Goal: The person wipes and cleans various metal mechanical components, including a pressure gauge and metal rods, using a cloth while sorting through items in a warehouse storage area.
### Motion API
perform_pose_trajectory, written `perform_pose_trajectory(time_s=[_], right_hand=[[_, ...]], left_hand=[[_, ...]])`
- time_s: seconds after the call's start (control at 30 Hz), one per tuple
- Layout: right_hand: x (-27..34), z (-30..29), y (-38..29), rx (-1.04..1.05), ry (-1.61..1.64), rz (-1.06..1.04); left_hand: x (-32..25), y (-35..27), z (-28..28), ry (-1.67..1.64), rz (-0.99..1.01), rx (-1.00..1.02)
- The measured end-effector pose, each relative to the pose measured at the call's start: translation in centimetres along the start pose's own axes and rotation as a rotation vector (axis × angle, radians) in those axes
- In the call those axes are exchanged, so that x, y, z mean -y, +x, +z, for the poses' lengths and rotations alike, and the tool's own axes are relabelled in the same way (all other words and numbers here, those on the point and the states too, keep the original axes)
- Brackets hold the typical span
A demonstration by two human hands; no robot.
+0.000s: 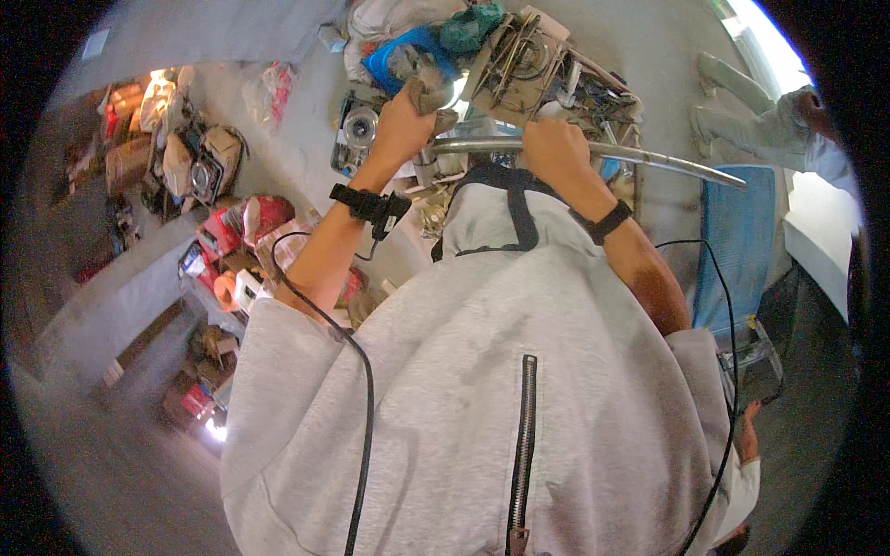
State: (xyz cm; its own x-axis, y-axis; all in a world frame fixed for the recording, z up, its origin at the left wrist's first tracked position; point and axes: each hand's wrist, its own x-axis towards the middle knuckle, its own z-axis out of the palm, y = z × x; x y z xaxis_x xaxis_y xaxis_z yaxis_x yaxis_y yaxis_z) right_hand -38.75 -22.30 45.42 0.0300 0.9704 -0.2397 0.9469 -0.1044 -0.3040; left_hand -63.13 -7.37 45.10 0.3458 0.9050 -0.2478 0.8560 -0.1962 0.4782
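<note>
My right hand (555, 149) is closed over a long bare metal pipe (667, 161), which runs out to the right past my arm. Close to the pipe's left end, my left hand (403, 131) is shut on a grey-brown object (421, 97) that pokes out beyond the knuckles. What that object is cannot be made out, and its lower part is hidden. Both sets of fingers are mostly hidden behind the backs of my hands. A black strap with a small device (372, 206) circles my left wrist, and a black band (610, 222) my right.
Beyond my hands lie a blue plastic container (379, 66), green cloth (473, 28) and a cardboard box (494, 73) with metal parts. A blue mesh chair (738, 243) stands right. One person (754, 128) is at upper right; another's arm (749, 438) shows lower right. Black cables (368, 403) hang alongside me.
</note>
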Motion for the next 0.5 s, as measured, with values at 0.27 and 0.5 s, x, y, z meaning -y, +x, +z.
perform_pose_trajectory(time_s=[0.27, 0.5], right_hand=[[-0.2, -2.5, -0.5, -0.043, -0.032, 0.127], [-1.6, -1.7, -1.1, -0.238, -0.21, 0.065]], left_hand=[[-2.6, 2.7, -3.0, -0.174, 0.406, 0.197], [-5.1, 4.3, -2.1, -0.209, 0.294, 0.436]])
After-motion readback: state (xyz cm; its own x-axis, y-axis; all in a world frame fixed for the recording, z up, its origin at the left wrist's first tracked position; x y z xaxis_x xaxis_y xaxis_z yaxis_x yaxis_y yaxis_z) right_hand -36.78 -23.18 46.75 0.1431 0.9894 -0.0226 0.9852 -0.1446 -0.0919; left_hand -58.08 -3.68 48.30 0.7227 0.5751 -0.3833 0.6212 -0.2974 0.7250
